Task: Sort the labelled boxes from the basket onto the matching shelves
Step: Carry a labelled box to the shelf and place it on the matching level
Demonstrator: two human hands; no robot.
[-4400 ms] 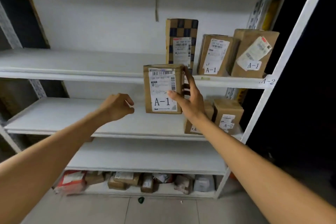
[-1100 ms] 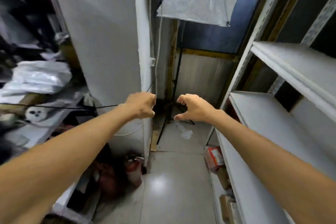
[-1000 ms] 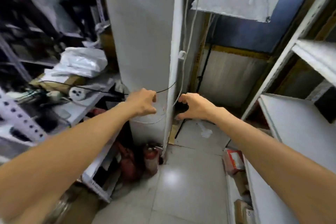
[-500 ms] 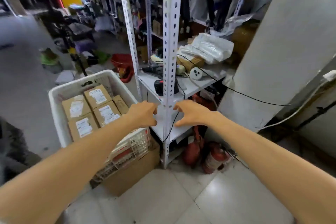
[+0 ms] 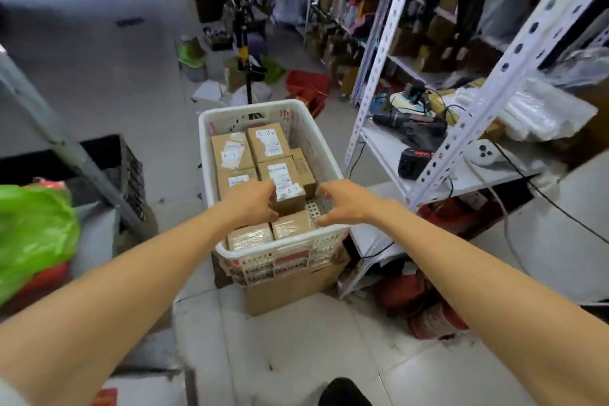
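While both arms reach out over the white basket (image 5: 326,148), which sits on a cardboard carton (image 5: 290,288) on the tiled floor, the hands hang above its near end. The left hand (image 5: 250,203) has curled fingers against the left edge of a brown box (image 5: 287,189) whose label reads A-2; whether it grips that box cannot be told. The right hand (image 5: 344,203) is just right of the same box, apart from it, fingers loosely bent and thumb spread, holding nothing. More labelled boxes fill the basket: an A-1 box (image 5: 231,152) at the far left, a second A-2 box (image 5: 267,140) beside it. A white metal shelf (image 5: 385,145) carrying a drill (image 5: 408,123) stands to the right.
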